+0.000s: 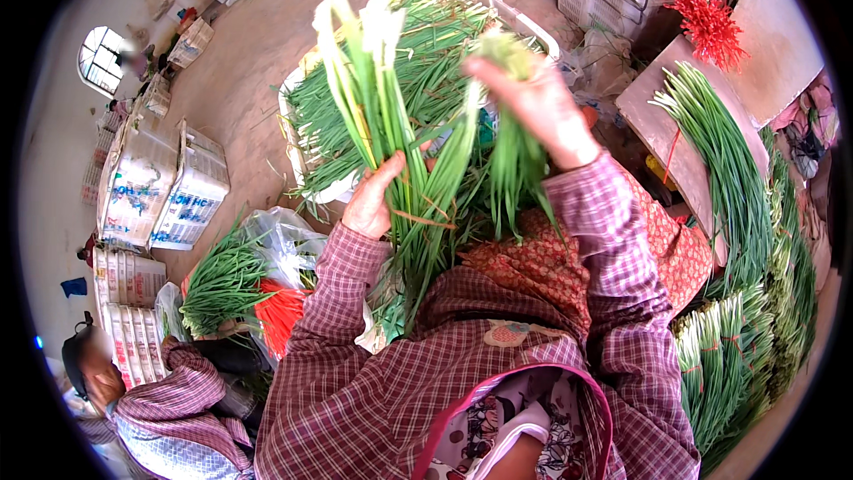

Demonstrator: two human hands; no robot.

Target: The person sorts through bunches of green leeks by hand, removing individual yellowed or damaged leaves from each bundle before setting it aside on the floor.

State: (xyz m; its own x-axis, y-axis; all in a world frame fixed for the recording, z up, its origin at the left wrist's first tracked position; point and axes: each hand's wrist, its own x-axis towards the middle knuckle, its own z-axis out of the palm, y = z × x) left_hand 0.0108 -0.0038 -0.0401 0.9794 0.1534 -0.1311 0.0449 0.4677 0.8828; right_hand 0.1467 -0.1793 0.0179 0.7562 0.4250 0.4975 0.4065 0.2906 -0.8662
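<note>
My left hand (378,196) is closed around an upright bunch of chives (382,124) with pale stems at the top and green leaves hanging below. Beside it, my raised right hand (546,111) grips a smaller handful of chives (515,164), whose leaves droop; its fingers are smeared by motion. Just beyond both hands is a white plastic crate (286,111), heaped with loose chives (444,40). Some yellowish and brown leaves show among the green ones.
On the right, a chive bunch (724,151) lies on a slanted board (662,129) below red ties (706,22). Tied bundles (720,364) are stacked nearer. White crates (147,187) stand left, and a co-worker (178,400) sits lower left near red strips (280,316).
</note>
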